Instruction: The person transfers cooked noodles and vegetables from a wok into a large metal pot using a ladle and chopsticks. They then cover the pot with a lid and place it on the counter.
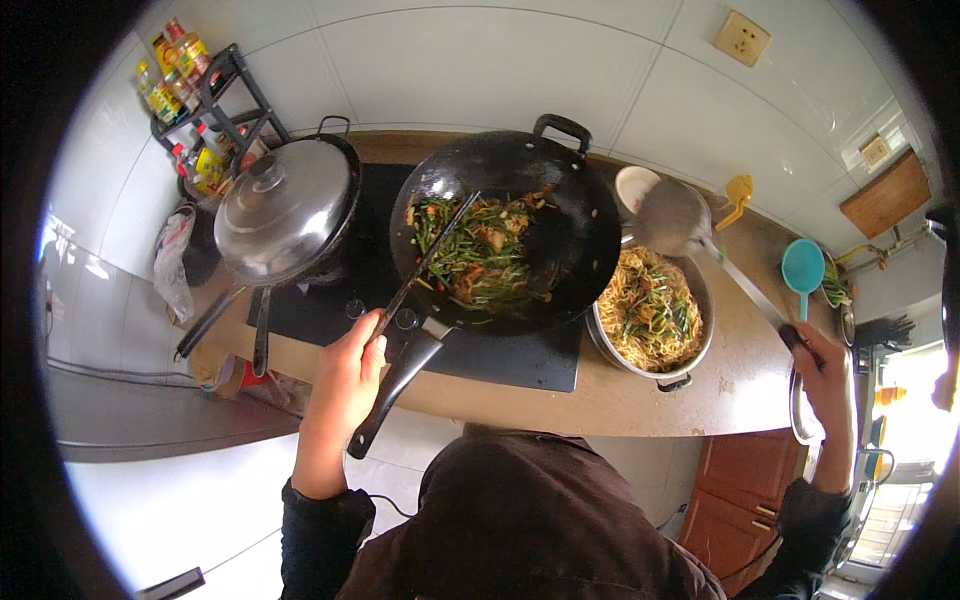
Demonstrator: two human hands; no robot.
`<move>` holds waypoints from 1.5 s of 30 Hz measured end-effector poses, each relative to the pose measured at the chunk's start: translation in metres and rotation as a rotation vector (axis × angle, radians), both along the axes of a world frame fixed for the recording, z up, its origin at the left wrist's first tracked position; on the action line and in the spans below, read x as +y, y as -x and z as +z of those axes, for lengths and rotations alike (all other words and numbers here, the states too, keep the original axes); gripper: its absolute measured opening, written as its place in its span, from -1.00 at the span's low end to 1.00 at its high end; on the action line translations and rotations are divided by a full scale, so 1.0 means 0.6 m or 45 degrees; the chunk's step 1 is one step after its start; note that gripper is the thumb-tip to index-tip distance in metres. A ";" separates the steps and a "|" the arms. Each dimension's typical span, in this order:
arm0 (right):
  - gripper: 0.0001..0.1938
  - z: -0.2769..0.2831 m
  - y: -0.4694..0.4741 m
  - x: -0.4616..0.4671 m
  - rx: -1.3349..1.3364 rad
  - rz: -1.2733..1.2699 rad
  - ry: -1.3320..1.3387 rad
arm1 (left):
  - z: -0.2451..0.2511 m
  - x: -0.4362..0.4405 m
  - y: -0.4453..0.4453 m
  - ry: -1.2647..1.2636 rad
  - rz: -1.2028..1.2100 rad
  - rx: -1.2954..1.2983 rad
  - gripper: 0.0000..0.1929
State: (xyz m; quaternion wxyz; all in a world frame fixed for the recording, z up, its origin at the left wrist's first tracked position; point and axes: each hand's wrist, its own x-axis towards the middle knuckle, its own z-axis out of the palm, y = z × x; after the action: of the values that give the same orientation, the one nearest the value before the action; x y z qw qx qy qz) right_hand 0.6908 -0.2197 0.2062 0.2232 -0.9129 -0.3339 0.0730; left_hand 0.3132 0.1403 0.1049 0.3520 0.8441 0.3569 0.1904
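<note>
My left hand (pixel 351 375) grips a pair of dark chopsticks (pixel 431 259), whose tips lie over the cooked green vegetables (pixel 480 247) in a black wok (pixel 574 225). The wok's handle (pixel 397 394) points down beside that hand. On the right, my right hand (pixel 821 367) is closed around the dark handle of a metal ladle or spatula (pixel 667 217). Its broad, slightly blurred head is raised between the wok and a white bowl (pixel 636 187). Below it stands a metal pot (pixel 707 337) filled with noodles (pixel 637 315), with vegetables on top.
A second pan with a domed metal lid (pixel 289 202) stands left of the wok, on the black cooktop (pixel 517 367). Condiment bottles (pixel 187 49) fill a corner rack (pixel 217 105). A yellow utensil (pixel 737 196), a turquoise dipper (pixel 802 266) and a wooden board (pixel 886 193) are at the right.
</note>
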 end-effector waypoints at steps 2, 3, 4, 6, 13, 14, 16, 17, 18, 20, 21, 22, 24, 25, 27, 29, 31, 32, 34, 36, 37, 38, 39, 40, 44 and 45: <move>-0.68 0.010 0.002 0.101 -0.456 0.441 -0.083 | -0.006 0.003 0.016 -0.106 0.039 0.052 -0.74; -0.69 0.016 0.005 0.148 -0.440 0.410 0.071 | -0.010 0.004 0.024 -0.146 0.030 0.056 -0.75; -0.71 0.019 0.007 0.194 -0.492 0.438 0.167 | -0.015 0.003 0.031 -0.163 0.039 0.067 -0.75; -0.73 0.021 -0.003 0.287 -0.617 0.517 0.381 | -0.024 0.004 0.049 -0.239 0.058 0.070 -0.78; -0.83 -0.047 -0.017 0.520 -0.499 0.640 0.767 | -0.062 -0.013 0.111 -0.141 0.185 -0.051 -0.87; -0.83 -0.054 -0.010 0.531 -0.365 0.695 0.731 | -0.067 -0.014 0.115 -0.057 0.206 -0.022 -0.86; -0.79 -0.051 -0.001 0.530 -0.517 0.904 0.642 | -0.072 -0.012 0.124 -0.021 0.235 -0.021 -0.85; -0.77 -0.044 0.001 0.530 -0.585 0.993 0.615 | -0.072 -0.010 0.128 0.024 0.256 -0.044 -0.84; -0.71 -0.026 -0.006 0.532 -0.701 1.081 0.667 | -0.072 -0.006 0.131 0.025 0.283 -0.051 -0.83; -0.73 0.014 -0.031 0.545 -0.973 1.086 0.668 | -0.069 0.005 0.132 0.027 0.332 -0.063 -0.82; -0.73 0.025 -0.042 0.557 -1.122 1.123 0.599 | -0.067 0.008 0.129 0.029 0.352 -0.055 -0.81; -0.73 0.027 -0.050 0.583 -1.183 1.102 0.565 | -0.064 0.010 0.127 0.031 0.371 -0.046 -0.81; -0.71 0.021 -0.056 0.636 -1.291 1.070 0.448 | -0.060 0.013 0.118 -0.015 0.380 -0.025 -0.81; -0.71 0.005 -0.050 0.652 -1.314 1.198 0.341 | -0.057 0.013 0.113 0.004 0.403 0.005 -0.81; -0.71 -0.023 -0.033 0.682 -1.262 1.275 0.409 | -0.053 0.010 0.103 0.046 0.444 0.061 -0.80; -0.69 -0.031 -0.023 0.672 -1.164 1.521 0.327 | -0.051 0.013 0.095 0.047 0.456 0.099 -0.81; -0.69 -0.012 -0.031 0.653 -1.116 1.554 0.401 | -0.050 0.017 0.087 0.039 0.454 0.103 -0.81; -0.69 0.006 -0.044 0.643 -1.132 1.489 0.472 | -0.049 0.020 0.083 0.031 0.444 0.088 -0.81; -0.74 0.041 -0.077 0.627 -1.116 1.316 0.651 | -0.048 0.027 0.076 0.035 0.428 0.099 -0.82; -0.79 0.054 -0.113 0.630 -0.978 1.120 0.931 | -0.043 0.032 0.073 0.046 0.412 0.130 -0.82; -0.81 0.052 -0.130 0.634 -0.872 1.033 1.101 | -0.042 0.034 0.072 0.053 0.405 0.142 -0.82; -0.82 0.047 -0.147 0.633 -0.773 0.961 1.246 | -0.042 0.036 0.071 0.053 0.410 0.137 -0.82; -0.80 0.026 -0.155 0.627 -0.563 0.967 1.235 | -0.042 0.037 0.070 0.054 0.417 0.131 -0.82; -0.78 -0.010 -0.157 0.623 -0.384 0.935 1.251 | -0.043 0.039 0.070 0.055 0.428 0.125 -0.82; -0.74 -0.169 -0.122 0.576 0.536 0.821 0.856 | -0.046 0.043 0.070 0.066 0.421 0.140 -0.82; -0.74 -0.190 -0.116 0.566 0.622 0.826 0.736 | -0.045 0.044 0.071 0.088 0.420 0.175 -0.82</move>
State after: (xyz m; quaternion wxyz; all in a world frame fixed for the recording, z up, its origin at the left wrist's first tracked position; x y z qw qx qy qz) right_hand 0.7606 0.1198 0.0921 -0.0015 -0.7428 -0.5046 0.4401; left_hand 0.2708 0.1668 0.0776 0.3194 0.7725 0.5202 0.1750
